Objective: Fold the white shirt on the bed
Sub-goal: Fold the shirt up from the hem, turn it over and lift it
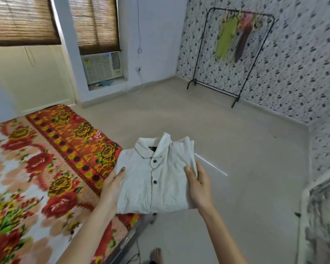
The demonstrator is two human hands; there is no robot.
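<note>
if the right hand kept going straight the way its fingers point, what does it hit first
Nothing near: the right hand, gripping the folded white shirt, points forward over bare floor. The first obstacle is probably the clothes rack by the wall, though depth is unclear.

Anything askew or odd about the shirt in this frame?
Mostly neat. The folded white shirt is held off the bed by the left hand and right hand; its right edge shows loose, uneven layers.
</note>
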